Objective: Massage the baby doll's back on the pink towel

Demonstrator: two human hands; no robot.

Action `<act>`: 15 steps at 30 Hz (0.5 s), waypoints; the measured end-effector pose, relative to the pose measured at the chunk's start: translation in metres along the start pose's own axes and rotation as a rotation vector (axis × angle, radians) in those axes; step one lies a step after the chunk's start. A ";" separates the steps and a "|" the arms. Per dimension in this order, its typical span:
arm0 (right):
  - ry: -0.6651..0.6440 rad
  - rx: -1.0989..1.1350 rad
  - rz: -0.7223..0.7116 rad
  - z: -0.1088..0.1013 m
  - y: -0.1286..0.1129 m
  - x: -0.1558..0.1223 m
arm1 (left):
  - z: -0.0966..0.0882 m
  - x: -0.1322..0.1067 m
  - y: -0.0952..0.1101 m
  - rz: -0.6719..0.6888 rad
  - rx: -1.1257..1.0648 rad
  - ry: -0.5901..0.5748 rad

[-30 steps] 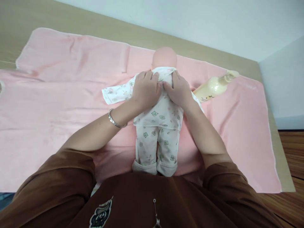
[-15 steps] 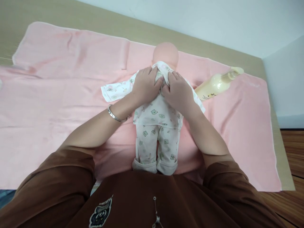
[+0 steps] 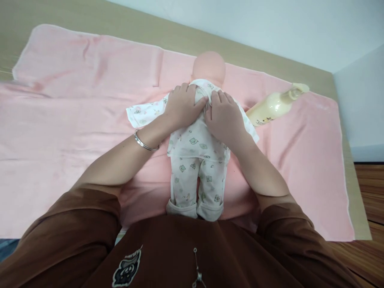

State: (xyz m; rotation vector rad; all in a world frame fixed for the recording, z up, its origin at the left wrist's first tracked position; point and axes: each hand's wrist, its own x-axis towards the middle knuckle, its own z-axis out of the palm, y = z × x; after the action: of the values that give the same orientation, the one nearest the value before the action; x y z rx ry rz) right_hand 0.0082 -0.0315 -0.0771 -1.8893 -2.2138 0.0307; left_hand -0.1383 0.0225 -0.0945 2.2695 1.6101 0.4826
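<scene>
A baby doll (image 3: 209, 67) lies lengthwise before me, its smooth head away from me and no facial features showing. It wears a white printed shirt (image 3: 196, 140) and matching pants (image 3: 184, 180) with folded cuffs. My left hand (image 3: 183, 105), with a silver bangle on the wrist, is closed on the shirt at the upper left of the torso. Opposite it, my right hand (image 3: 225, 118) is closed on the shirt near the neck. Both thumbs nearly meet at the middle, where the cloth is creased. The fingertips are partly hidden in the fabric.
A pink cloth (image 3: 75, 120) covers most of the wooden table (image 3: 144, 32). On its right side, a pale yellow pump bottle (image 3: 271, 107) lies tilted beside the doll's sleeve. A white wall (image 3: 285, 32) rises behind the table.
The shirt cloth near the neck lies lower and flatter than before, when it was bunched up between my hands. Both hands have shifted only slightly.
</scene>
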 end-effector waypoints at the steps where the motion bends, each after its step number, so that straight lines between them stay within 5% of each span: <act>1: -0.006 -0.002 0.001 -0.002 -0.003 -0.001 | 0.002 0.002 -0.003 -0.009 -0.013 0.000; 10: -0.027 0.156 0.181 0.011 0.026 0.026 | 0.006 -0.020 0.007 0.125 -0.035 0.131; 15: 0.008 0.125 0.126 0.014 0.026 0.021 | 0.009 -0.014 0.002 0.157 -0.061 0.164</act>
State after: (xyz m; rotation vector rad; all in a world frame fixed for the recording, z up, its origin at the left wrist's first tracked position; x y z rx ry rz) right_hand 0.0279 -0.0042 -0.0921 -1.9526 -2.0339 0.1781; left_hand -0.1370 0.0077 -0.1026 2.3745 1.4737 0.7640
